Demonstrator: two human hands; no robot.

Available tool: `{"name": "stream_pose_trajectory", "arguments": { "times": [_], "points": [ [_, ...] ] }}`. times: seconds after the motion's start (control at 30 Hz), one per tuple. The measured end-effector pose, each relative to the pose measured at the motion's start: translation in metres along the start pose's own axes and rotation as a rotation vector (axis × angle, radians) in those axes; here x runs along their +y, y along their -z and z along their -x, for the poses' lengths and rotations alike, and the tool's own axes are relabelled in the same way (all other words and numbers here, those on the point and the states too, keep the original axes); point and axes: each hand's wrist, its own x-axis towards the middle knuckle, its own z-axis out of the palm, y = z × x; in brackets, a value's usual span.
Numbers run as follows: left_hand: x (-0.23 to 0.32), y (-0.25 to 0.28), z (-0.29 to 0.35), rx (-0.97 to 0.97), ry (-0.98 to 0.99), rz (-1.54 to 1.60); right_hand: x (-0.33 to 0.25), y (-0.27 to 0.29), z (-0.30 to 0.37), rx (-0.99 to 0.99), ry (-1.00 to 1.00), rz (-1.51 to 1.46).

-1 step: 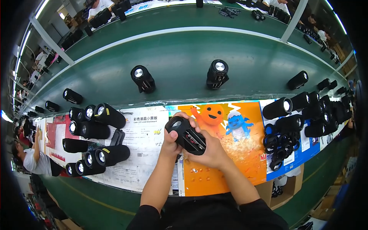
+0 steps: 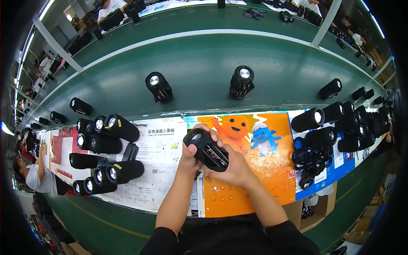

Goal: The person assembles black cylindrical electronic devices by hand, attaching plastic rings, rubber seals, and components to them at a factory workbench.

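Note:
Both my hands are wrapped round a black cylindrical speaker [image 2: 211,156], held tilted above the bench. My left hand [image 2: 190,159] grips its left side, thumb near the round end and fingers over the top. From the right and below, my right hand [image 2: 233,167] closes round the other end. Part of the speaker is hidden by my fingers. Under it lie an orange printed board [image 2: 246,199] and a white printed sheet [image 2: 148,187]. Similar black speakers stand at the left, the nearest being a speaker [image 2: 127,171] with a silver end.
Black and blue rings [image 2: 312,161] are heaped at the right beside more speakers [image 2: 308,120]. On the green belt [image 2: 199,85] ahead stand a left speaker [image 2: 158,88] and a right speaker [image 2: 241,83]. An open carton [image 2: 327,204] sits below the bench. Other people work farther off.
The two speakers ahead on the green belt have shifted very slightly to the right. My hands and the held speaker look nearly the same.

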Motion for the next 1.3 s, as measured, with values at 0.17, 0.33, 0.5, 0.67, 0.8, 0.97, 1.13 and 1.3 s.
{"name": "stream_pose_trajectory", "arguments": {
  "times": [0.17, 0.33, 0.5, 0.67, 0.8, 0.97, 1.13, 1.3],
  "points": [
    [-0.003, -0.005, -0.002, 0.004, 0.042, 0.039, 0.009, -0.003, 0.001, -0.042, -0.041, -0.042],
    [-0.006, -0.022, 0.002, 0.104, -0.002, -0.078, 0.006, -0.008, 0.003, 0.103, 0.055, 0.006],
    [-0.008, -0.027, 0.000, 0.156, 0.032, -0.089, 0.016, -0.013, 0.004, 0.143, 0.021, 0.040],
    [-0.007, -0.026, 0.000, 0.147, 0.050, -0.104, 0.013, -0.017, 0.005, 0.168, 0.002, 0.112],
    [-0.007, -0.020, -0.002, 0.128, 0.069, -0.097, 0.008, -0.019, 0.005, 0.206, 0.035, 0.119],
    [-0.005, -0.021, -0.001, 0.101, 0.095, -0.103, 0.004, -0.018, 0.007, 0.222, 0.041, 0.095],
    [-0.004, -0.019, 0.000, 0.057, 0.115, -0.126, 0.007, -0.018, 0.010, 0.200, 0.031, 0.087],
    [-0.007, -0.024, 0.002, 0.081, 0.125, -0.109, 0.011, -0.018, 0.011, 0.214, 0.057, 0.092]
  ]
}}
